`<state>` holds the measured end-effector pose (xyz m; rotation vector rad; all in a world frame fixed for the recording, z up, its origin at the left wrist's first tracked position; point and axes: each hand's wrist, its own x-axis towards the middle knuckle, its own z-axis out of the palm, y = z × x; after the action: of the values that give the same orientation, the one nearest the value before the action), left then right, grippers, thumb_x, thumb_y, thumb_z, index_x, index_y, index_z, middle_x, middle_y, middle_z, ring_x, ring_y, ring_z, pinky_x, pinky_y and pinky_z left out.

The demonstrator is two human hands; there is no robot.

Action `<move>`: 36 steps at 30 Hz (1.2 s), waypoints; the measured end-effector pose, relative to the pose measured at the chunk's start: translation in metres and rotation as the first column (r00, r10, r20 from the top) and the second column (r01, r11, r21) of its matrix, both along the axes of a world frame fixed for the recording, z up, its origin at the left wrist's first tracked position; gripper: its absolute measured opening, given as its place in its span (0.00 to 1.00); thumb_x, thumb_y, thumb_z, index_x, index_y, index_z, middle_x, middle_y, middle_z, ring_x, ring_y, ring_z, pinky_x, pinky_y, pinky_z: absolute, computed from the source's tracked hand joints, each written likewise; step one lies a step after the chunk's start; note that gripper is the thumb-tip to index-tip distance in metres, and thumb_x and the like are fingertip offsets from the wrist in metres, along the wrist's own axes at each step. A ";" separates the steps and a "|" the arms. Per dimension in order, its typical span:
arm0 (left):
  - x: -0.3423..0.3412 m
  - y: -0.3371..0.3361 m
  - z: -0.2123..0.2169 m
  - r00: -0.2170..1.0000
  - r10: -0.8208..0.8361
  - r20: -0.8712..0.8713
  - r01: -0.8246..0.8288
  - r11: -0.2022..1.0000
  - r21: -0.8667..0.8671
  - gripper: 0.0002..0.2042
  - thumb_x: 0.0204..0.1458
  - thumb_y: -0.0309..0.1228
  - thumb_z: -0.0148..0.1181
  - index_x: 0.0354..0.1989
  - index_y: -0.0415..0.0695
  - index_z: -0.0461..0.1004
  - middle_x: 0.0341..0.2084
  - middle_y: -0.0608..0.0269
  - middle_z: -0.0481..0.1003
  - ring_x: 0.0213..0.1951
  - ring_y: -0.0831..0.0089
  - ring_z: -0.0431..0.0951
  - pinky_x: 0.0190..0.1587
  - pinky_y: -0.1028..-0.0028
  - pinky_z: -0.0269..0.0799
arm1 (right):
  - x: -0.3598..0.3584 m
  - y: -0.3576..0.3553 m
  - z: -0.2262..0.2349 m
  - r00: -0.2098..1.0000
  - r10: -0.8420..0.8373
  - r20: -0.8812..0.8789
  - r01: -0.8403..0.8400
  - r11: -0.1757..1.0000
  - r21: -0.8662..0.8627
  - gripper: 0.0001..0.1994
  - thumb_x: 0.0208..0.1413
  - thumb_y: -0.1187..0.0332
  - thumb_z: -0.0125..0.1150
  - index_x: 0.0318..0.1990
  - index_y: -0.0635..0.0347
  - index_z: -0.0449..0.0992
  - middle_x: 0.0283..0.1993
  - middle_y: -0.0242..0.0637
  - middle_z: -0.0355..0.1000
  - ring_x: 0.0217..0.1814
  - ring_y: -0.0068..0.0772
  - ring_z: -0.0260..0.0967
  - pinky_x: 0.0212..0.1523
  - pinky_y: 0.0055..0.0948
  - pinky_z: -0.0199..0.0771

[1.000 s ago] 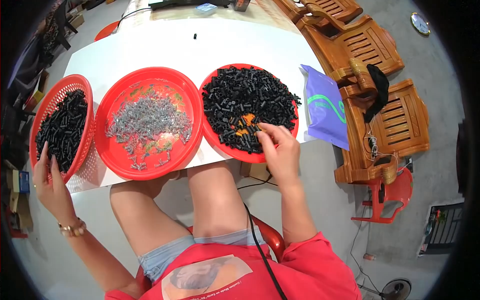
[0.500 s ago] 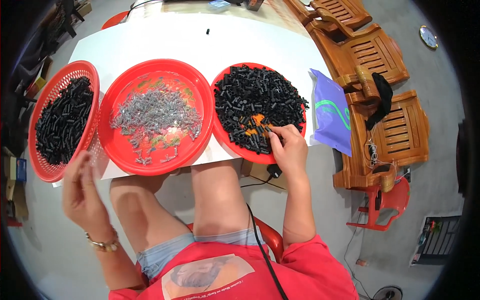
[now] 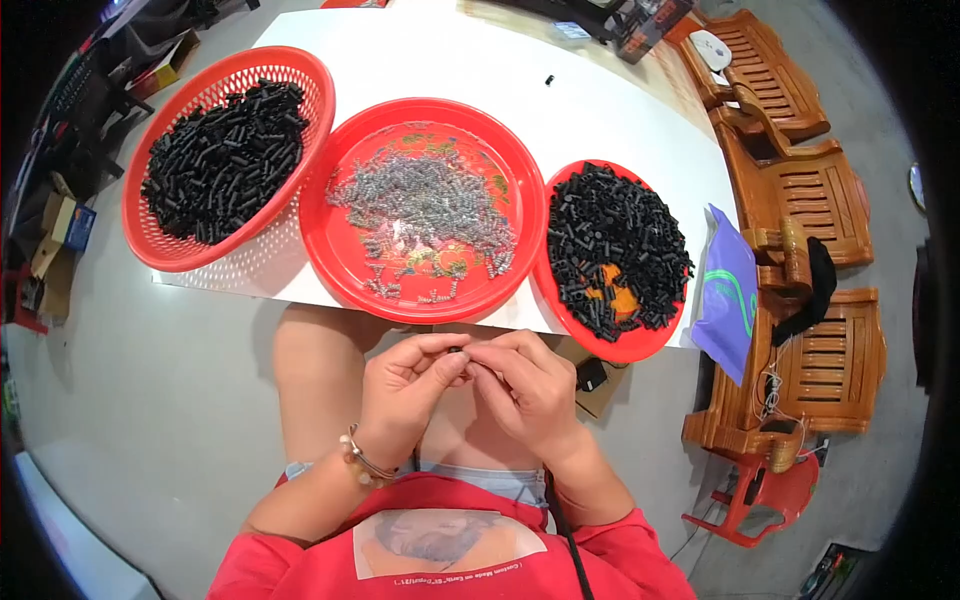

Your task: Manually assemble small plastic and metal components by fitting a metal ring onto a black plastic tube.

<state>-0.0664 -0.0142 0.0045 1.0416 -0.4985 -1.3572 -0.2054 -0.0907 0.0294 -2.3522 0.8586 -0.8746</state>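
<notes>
Together, the left hand [image 3: 405,392] and right hand [image 3: 525,385] meet fingertip to fingertip over the lap, wrists bent inward, both pinching one small black part [image 3: 456,350] just below the table [image 3: 420,60] edge and the red tray of springs [image 3: 425,210].

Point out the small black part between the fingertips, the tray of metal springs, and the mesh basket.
small black part [image 3: 457,350], head view, its visible top.
tray of metal springs [image 3: 335,255], head view, bare red rim.
mesh basket [image 3: 262,250], head view, lower wall.
</notes>
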 end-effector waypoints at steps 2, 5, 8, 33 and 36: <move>0.009 0.002 -0.002 0.997 0.031 -0.071 -0.027 0.999 0.043 0.12 0.56 0.24 0.54 0.48 0.35 0.71 0.36 0.59 0.77 0.37 0.78 0.77 0.41 0.80 0.74 | 0.005 -0.003 0.004 0.996 0.093 -0.012 -0.092 0.994 0.051 0.08 0.44 0.79 0.63 0.34 0.63 0.78 0.30 0.39 0.73 0.23 0.28 0.70 0.22 0.24 0.69; 0.019 0.004 -0.005 0.984 0.086 -0.157 -0.072 0.993 0.097 0.12 0.57 0.25 0.53 0.48 0.36 0.71 0.36 0.59 0.77 0.36 0.77 0.77 0.40 0.78 0.75 | 0.012 -0.018 0.002 0.999 0.035 -0.018 -0.034 0.998 0.047 0.06 0.45 0.74 0.63 0.33 0.59 0.77 0.30 0.36 0.71 0.26 0.36 0.71 0.26 0.32 0.70; 0.029 0.008 -0.013 0.973 0.141 -0.182 -0.115 0.982 0.149 0.13 0.58 0.26 0.52 0.50 0.37 0.71 0.38 0.58 0.76 0.36 0.77 0.77 0.41 0.78 0.74 | 0.022 -0.042 0.001 0.993 -0.063 -0.101 0.063 0.998 -0.002 0.05 0.46 0.74 0.63 0.33 0.58 0.78 0.29 0.37 0.70 0.27 0.38 0.71 0.25 0.33 0.70; 0.028 0.005 0.009 0.934 0.164 -0.317 -0.137 0.985 0.106 0.10 0.59 0.28 0.51 0.45 0.39 0.72 0.38 0.57 0.77 0.37 0.74 0.78 0.39 0.78 0.76 | 0.033 0.000 0.023 0.996 0.085 -0.005 -0.084 0.995 0.048 0.04 0.44 0.75 0.62 0.29 0.60 0.76 0.26 0.34 0.69 0.20 0.33 0.69 0.21 0.28 0.67; 0.024 0.007 0.013 0.950 0.142 -0.277 -0.119 0.988 0.100 0.09 0.58 0.28 0.52 0.45 0.39 0.72 0.38 0.57 0.77 0.37 0.76 0.78 0.39 0.79 0.75 | 0.031 0.007 0.024 0.999 0.040 -0.006 -0.040 0.999 0.005 0.04 0.43 0.75 0.63 0.29 0.60 0.75 0.25 0.33 0.68 0.20 0.32 0.69 0.20 0.29 0.66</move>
<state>-0.0424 -0.0069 0.0174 0.9094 -0.1577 -1.3893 -0.1741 -0.0835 0.0530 -2.3602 0.8128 -0.8488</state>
